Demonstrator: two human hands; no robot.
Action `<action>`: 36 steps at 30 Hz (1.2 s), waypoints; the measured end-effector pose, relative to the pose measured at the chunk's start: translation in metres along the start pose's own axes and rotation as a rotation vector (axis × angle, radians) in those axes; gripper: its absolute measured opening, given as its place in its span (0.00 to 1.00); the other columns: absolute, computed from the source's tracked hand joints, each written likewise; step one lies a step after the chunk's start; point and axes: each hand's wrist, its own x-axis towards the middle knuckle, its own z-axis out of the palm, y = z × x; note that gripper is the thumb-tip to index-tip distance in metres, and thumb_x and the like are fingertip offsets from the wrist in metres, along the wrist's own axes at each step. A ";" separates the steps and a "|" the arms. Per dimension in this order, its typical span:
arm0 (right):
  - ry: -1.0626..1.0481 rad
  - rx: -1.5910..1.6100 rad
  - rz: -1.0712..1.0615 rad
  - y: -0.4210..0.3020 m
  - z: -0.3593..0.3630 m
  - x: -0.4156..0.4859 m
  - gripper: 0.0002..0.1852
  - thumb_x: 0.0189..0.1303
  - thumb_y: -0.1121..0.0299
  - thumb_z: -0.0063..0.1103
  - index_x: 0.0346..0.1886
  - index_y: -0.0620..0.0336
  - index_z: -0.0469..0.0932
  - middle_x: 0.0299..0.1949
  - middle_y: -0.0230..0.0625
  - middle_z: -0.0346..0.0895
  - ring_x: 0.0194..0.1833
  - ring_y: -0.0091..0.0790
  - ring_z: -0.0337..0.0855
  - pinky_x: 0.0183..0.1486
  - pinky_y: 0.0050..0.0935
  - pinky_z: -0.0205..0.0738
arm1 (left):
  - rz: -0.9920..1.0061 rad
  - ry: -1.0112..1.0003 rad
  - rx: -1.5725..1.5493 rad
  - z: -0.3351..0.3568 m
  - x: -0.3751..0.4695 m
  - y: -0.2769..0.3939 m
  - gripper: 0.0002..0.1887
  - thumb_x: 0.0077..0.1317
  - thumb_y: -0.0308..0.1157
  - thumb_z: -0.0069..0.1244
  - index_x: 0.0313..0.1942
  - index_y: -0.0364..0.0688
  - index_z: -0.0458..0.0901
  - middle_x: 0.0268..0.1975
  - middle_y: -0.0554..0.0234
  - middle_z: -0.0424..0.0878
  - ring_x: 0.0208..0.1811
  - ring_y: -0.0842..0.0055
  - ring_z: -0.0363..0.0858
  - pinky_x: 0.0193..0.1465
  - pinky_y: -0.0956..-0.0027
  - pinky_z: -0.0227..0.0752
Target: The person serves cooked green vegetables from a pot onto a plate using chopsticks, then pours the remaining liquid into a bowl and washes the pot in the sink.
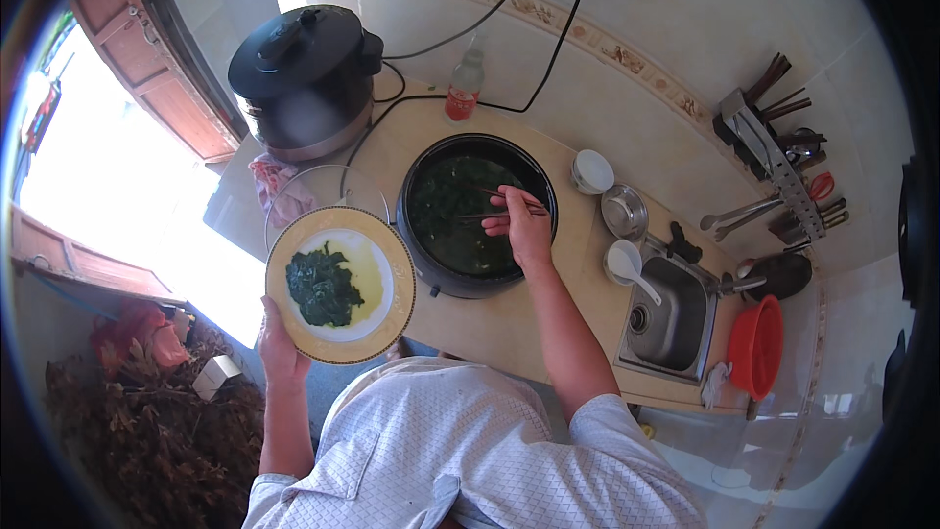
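Observation:
My left hand (283,353) grips the edge of a yellow-rimmed plate (400,286). Cooked leafy greens (322,286) lie on the plate's white centre, with thin greenish liquid beside them. To its right, a dark electric cooking pot (418,264) stands on the counter, holding dark liquid and more greens (455,187). Over the pot's right part, my right hand (520,224) holds a pair of chopsticks (477,216), their tips pointing left. A clear glass lid (294,180) lies partly behind the plate.
A black electric pressure cooker (305,88) and a glass bottle (464,84) stand behind. White bowls (592,171), a metal bowl (624,211) and a white spoon (639,278) are near the sink (664,316). A red basin (756,349) is farther right; a power cord crosses the counter.

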 end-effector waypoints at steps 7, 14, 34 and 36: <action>0.022 0.013 0.062 0.009 -0.005 0.030 0.20 0.77 0.54 0.53 0.45 0.66 0.79 0.35 0.43 0.83 0.27 0.40 0.89 0.25 0.34 0.87 | 0.006 0.005 0.011 -0.002 -0.002 -0.003 0.27 0.84 0.48 0.33 0.67 0.34 0.69 0.57 0.55 0.82 0.54 0.70 0.84 0.57 0.64 0.80; 0.041 0.054 0.116 0.009 -0.004 0.030 0.21 0.77 0.53 0.53 0.43 0.65 0.78 0.32 0.43 0.81 0.27 0.42 0.89 0.25 0.37 0.89 | 0.012 -0.020 0.007 0.005 -0.003 -0.003 0.26 0.84 0.47 0.33 0.66 0.34 0.69 0.57 0.55 0.82 0.54 0.70 0.84 0.57 0.65 0.80; -0.212 -0.319 -0.281 -0.083 0.011 -0.026 0.13 0.74 0.63 0.61 0.47 0.64 0.84 0.34 0.36 0.84 0.29 0.26 0.87 0.31 0.23 0.82 | -0.020 -0.005 0.008 0.001 -0.006 -0.005 0.27 0.84 0.48 0.32 0.68 0.34 0.67 0.60 0.54 0.80 0.58 0.68 0.82 0.60 0.63 0.79; -0.344 -0.294 -0.217 -0.074 0.021 -0.021 0.12 0.74 0.64 0.60 0.46 0.64 0.84 0.34 0.35 0.84 0.30 0.25 0.87 0.33 0.23 0.83 | -0.011 0.007 0.027 0.003 -0.008 -0.005 0.26 0.84 0.47 0.32 0.68 0.34 0.68 0.59 0.54 0.80 0.57 0.69 0.83 0.60 0.63 0.79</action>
